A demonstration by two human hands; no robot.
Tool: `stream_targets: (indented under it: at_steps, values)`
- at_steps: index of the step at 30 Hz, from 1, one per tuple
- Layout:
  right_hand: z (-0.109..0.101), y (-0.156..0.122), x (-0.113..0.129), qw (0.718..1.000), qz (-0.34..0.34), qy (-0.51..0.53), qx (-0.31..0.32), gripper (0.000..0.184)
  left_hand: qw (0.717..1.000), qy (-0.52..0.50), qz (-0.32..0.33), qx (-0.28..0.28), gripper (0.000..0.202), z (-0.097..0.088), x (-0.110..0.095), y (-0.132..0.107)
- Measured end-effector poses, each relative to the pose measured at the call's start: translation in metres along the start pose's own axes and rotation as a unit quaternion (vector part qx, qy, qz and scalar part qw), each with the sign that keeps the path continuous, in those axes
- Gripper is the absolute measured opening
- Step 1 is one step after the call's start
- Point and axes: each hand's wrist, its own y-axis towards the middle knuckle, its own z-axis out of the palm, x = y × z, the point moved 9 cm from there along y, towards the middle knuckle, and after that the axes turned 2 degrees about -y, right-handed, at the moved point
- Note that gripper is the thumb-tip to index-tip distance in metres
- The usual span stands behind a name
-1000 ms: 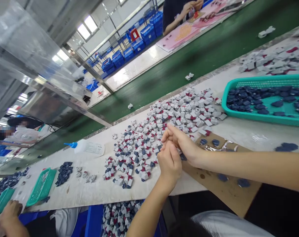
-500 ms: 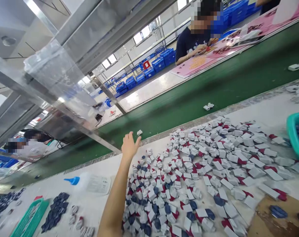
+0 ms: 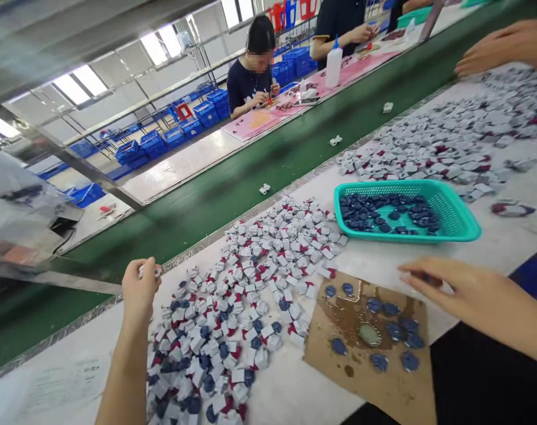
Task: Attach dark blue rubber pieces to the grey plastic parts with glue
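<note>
My left hand (image 3: 139,286) is closed around a small white piece (image 3: 158,270), just above the near edge of the green conveyor belt (image 3: 206,221). Beside that arm spreads a heap of small white, dark red and dark blue pieces (image 3: 250,271). My right hand (image 3: 449,286) hovers at the right, fingers stretched out and slightly apart, with nothing visible in them. To its left lies a wet brown cardboard sheet (image 3: 330,348) bearing several dark blue pieces (image 3: 378,361) and a round pale disc (image 3: 369,334).
A teal basket (image 3: 469,227) of dark blue pieces stands behind the cardboard. Another person's hands (image 3: 503,47) rest over a second heap (image 3: 454,141) at the far right. Several white pieces (image 3: 264,189) lie on the belt. Co-workers (image 3: 254,71) sit across it, near a white bottle (image 3: 334,65).
My left hand reached over a white piece on the belt and now holds one. The view has swung right, bringing my right hand, the whole basket and the cardboard into sight.
</note>
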Motion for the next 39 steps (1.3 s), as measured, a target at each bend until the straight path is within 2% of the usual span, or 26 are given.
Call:
stream_targets:
  at_steps: [3,5,7,9,12,15,18,21,24,26,29,33,36,39]
  values:
    - [-0.030,0.068,-0.013,0.999,-0.005,-0.041,-0.006,0.040,0.990,-0.112,-0.070,0.055,0.028,-0.009,-0.003,-0.072]
    - [-0.028,0.110,-0.011,0.997,-0.037,-0.056,0.048,0.034,0.964,-0.209,-0.132,0.093,0.033,-0.007,-0.001,-0.126]
    - [-0.014,0.134,-0.005,0.989,-0.077,-0.060,0.113,0.033,0.921,-0.317,-0.202,0.104,0.036,0.001,0.007,-0.180]
    - [-0.001,0.143,-0.003,0.980,-0.108,-0.055,0.156,0.033,0.886,-0.378,-0.257,0.076,0.040,0.011,0.020,-0.229]
    - [0.008,0.141,-0.010,0.976,-0.122,-0.034,0.175,0.030,0.877,-0.380,-0.295,0.007,0.044,0.028,0.042,-0.289]
    - [0.004,0.136,-0.021,0.980,-0.106,0.000,0.168,0.025,0.867,-0.385,-0.316,-0.015,0.051,0.057,0.050,-0.328]
    - [-0.010,0.131,-0.030,0.985,-0.078,0.061,0.141,0.025,0.867,-0.384,-0.316,0.020,0.054,0.085,0.034,-0.340]
    - [-0.023,0.116,-0.033,0.979,-0.044,0.161,0.118,0.029,0.883,-0.382,-0.266,0.056,0.048,0.094,-0.003,-0.327]
    - [-0.027,0.084,-0.026,0.955,-0.025,0.274,0.114,0.037,0.892,-0.383,-0.217,0.100,0.041,0.099,-0.039,-0.310]
    - [-0.023,0.057,-0.016,0.936,-0.021,0.329,0.121,0.049,0.888,-0.386,-0.209,0.136,0.039,0.108,-0.051,-0.308]
    - [-0.008,0.014,0.003,0.918,-0.020,0.367,0.150,0.058,0.874,-0.389,-0.227,0.182,0.041,0.127,-0.053,-0.320]
    - [0.022,-0.029,0.034,0.906,-0.043,0.358,0.222,0.046,0.849,-0.392,-0.278,0.218,0.044,0.149,-0.036,-0.348]
    - [0.041,-0.045,0.053,0.887,-0.063,0.364,0.276,0.047,0.839,-0.385,-0.304,0.236,0.045,0.153,-0.026,-0.361]
    - [0.054,-0.049,0.061,0.871,-0.062,0.372,0.314,0.053,0.840,-0.385,-0.305,0.231,0.044,0.148,-0.020,-0.360]
